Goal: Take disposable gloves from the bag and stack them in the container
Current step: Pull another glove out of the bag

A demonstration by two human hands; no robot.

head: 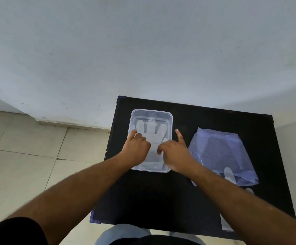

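On the black table point(161, 200) the clear container point(151, 113) holds a flat glove point(150, 128). Both hands press on this glove: the left hand point(136, 149) with curled fingers, the right hand point(174, 153) with its thumb raised. The bag point(221, 152) lies at 3 o'clock from the container, more gloves showing at its near end.

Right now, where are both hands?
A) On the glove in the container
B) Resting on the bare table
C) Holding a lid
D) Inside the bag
A: the left hand and right hand press on the glove lying flat in the clear container, while the bag lies untouched to the right.
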